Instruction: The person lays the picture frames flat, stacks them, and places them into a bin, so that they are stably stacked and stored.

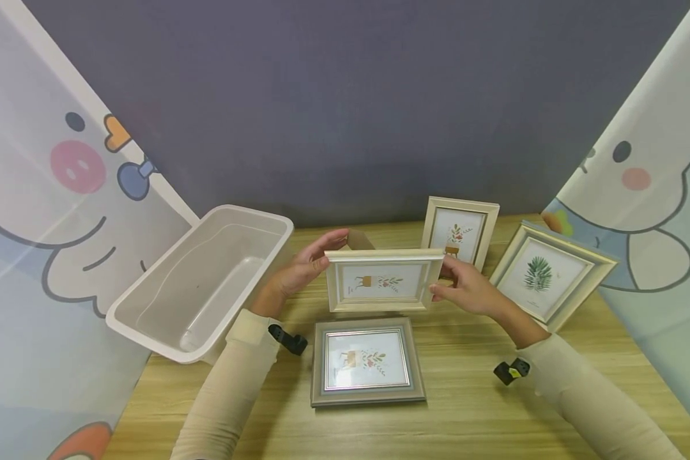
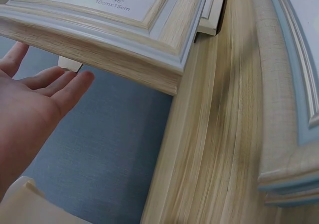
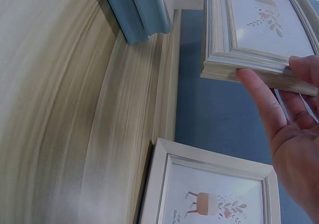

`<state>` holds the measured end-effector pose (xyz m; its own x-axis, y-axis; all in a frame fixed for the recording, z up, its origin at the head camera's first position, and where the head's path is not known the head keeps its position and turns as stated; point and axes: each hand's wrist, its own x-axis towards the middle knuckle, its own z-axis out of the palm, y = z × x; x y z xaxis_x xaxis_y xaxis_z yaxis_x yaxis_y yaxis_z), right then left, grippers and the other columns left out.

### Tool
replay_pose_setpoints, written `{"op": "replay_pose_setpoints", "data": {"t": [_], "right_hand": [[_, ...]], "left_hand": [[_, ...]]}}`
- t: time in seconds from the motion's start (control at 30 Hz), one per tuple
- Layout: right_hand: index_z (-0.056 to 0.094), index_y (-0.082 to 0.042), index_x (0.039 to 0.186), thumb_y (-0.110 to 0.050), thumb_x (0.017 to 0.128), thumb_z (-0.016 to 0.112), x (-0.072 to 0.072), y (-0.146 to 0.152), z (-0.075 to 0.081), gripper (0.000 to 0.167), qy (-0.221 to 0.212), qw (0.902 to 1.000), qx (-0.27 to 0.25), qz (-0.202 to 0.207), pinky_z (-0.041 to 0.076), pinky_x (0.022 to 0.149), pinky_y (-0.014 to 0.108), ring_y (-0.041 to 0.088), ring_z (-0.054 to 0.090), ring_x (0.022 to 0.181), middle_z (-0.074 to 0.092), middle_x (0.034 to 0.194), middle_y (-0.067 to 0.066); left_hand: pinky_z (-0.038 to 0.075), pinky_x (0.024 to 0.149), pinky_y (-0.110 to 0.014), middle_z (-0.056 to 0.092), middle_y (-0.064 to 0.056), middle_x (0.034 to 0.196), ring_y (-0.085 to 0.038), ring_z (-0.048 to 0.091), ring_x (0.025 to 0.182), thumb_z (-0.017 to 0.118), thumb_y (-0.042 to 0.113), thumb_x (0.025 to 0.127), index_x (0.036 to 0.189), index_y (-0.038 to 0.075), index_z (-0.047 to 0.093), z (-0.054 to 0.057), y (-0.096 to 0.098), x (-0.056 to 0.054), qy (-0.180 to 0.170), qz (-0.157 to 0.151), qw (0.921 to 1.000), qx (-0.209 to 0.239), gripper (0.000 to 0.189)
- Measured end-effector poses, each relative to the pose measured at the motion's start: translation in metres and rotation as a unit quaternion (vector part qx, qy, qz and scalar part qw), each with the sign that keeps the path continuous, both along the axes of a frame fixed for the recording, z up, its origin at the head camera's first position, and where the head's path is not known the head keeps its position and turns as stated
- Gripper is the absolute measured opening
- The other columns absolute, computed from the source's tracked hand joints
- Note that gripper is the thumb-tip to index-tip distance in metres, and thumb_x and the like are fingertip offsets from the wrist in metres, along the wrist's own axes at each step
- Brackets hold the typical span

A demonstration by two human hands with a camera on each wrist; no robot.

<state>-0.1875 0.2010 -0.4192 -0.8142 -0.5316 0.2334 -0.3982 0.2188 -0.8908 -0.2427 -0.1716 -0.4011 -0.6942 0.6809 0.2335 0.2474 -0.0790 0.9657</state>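
A cream picture frame (image 1: 386, 305) with a flower print is held upright on its long side, its stand leg (image 1: 359, 241) jutting out behind. My right hand (image 1: 470, 289) grips its right end, thumb on the front and fingers around the back. At the left end is my left hand (image 1: 301, 265), its thumb at the edge. Its fingers, fairly straight in the left wrist view, reach behind by the leg's tip (image 2: 70, 63). Below, a grey-brown picture frame (image 1: 368, 397) lies face up on top of another of similar colour, whose edge shows in the left wrist view.
A white plastic bin (image 1: 204, 281) stands on the left of the wooden table (image 1: 466, 409). Two picture frames stand at the right: a cream one (image 1: 490, 223) with flowers, and a blue-and-cream one (image 1: 589, 278) with a green leaf. A dark panel (image 1: 351, 115) rises behind.
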Motion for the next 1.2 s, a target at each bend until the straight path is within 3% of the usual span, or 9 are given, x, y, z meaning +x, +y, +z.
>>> {"op": "replay_pose_setpoints", "data": {"t": [0.27, 0.37, 0.5, 0.6, 0.77, 0.9, 1.2], "right_hand": [[0.044, 0.014, 0.140, 0.012, 0.093, 0.062, 0.0002, -0.0001, 0.0001, 0.050, 0.002, 1.0000, 0.004, -0.003, 0.064, 0.071, 0.038, -0.003, 0.067, 0.104, 0.057, 0.129, 0.037], [0.045, 0.014, 0.140, 0.012, 0.093, 0.062, -0.0001, -0.0003, -0.0001, 0.050, 0.004, 1.0000, 0.005, -0.004, 0.064, 0.072, 0.042, -0.003, 0.067, 0.103, 0.058, 0.129, 0.037], [0.044, 0.013, 0.141, 0.012, 0.093, 0.062, -0.0005, -0.0004, -0.0005, 0.051, 0.003, 1.0000, 0.003, -0.003, 0.063, 0.072, 0.047, -0.003, 0.067, 0.104, 0.057, 0.129, 0.037], [0.044, 0.014, 0.141, 0.012, 0.093, 0.061, -0.0011, -0.0001, -0.0012, 0.051, 0.000, 1.0000, 0.002, -0.006, 0.063, 0.073, 0.044, -0.003, 0.066, 0.105, 0.057, 0.129, 0.038], [0.043, 0.014, 0.141, 0.013, 0.093, 0.061, -0.0011, 0.0005, -0.0004, 0.051, -0.005, 1.0000, 0.000, -0.008, 0.063, 0.074, 0.044, -0.002, 0.067, 0.104, 0.057, 0.128, 0.038], [0.043, 0.014, 0.142, 0.014, 0.093, 0.061, -0.0014, 0.0005, -0.0007, 0.052, -0.003, 1.0000, -0.001, -0.002, 0.062, 0.073, 0.048, -0.002, 0.067, 0.104, 0.056, 0.130, 0.037], [0.042, 0.013, 0.143, 0.013, 0.093, 0.061, -0.0023, 0.0033, -0.0040, 0.053, 0.002, 1.0000, 0.002, 0.004, 0.064, 0.072, 0.042, -0.002, 0.067, 0.105, 0.056, 0.131, 0.037]], "left_hand": [[0.003, 0.124, -0.067, 0.023, -0.026, 0.165, -0.045, 0.017, 0.154, 0.067, 0.069, 0.084, 0.159, -0.002, 0.023, 0.0016, -0.0011, 0.0028, -0.003, 0.004, 1.0000, 0.004, 0.112], [0.004, 0.124, -0.067, 0.023, -0.026, 0.165, -0.045, 0.018, 0.154, 0.067, 0.069, 0.084, 0.159, -0.002, 0.023, 0.0017, -0.0015, 0.0034, -0.004, 0.010, 0.9999, 0.001, 0.111], [0.013, 0.123, -0.065, 0.028, -0.029, 0.162, -0.049, 0.022, 0.151, 0.065, 0.067, 0.087, 0.157, -0.004, 0.025, 0.0008, -0.0004, 0.0030, 0.011, 0.008, 0.9999, 0.001, 0.107], [0.020, 0.123, -0.061, 0.031, -0.028, 0.161, -0.048, 0.025, 0.150, 0.062, 0.071, 0.087, 0.157, -0.002, 0.027, 0.0026, 0.0008, 0.0044, 0.023, 0.016, 0.9995, -0.015, 0.107], [0.013, 0.124, -0.066, 0.026, -0.022, 0.166, -0.043, 0.022, 0.153, 0.061, 0.077, 0.083, 0.159, 0.001, 0.026, 0.0059, 0.0009, 0.0070, 0.011, 0.031, 0.9989, -0.035, 0.113], [0.010, 0.124, -0.067, 0.025, -0.025, 0.165, -0.046, 0.021, 0.152, 0.061, 0.076, 0.084, 0.159, -0.001, 0.025, 0.0033, 0.0008, 0.0049, 0.015, 0.020, 0.9995, -0.021, 0.113], [0.004, 0.124, -0.067, 0.024, -0.024, 0.165, -0.045, 0.018, 0.154, 0.063, 0.074, 0.084, 0.159, 0.001, 0.025, 0.0000, 0.0023, 0.0031, 0.009, 0.014, 0.9997, -0.016, 0.111]]}}
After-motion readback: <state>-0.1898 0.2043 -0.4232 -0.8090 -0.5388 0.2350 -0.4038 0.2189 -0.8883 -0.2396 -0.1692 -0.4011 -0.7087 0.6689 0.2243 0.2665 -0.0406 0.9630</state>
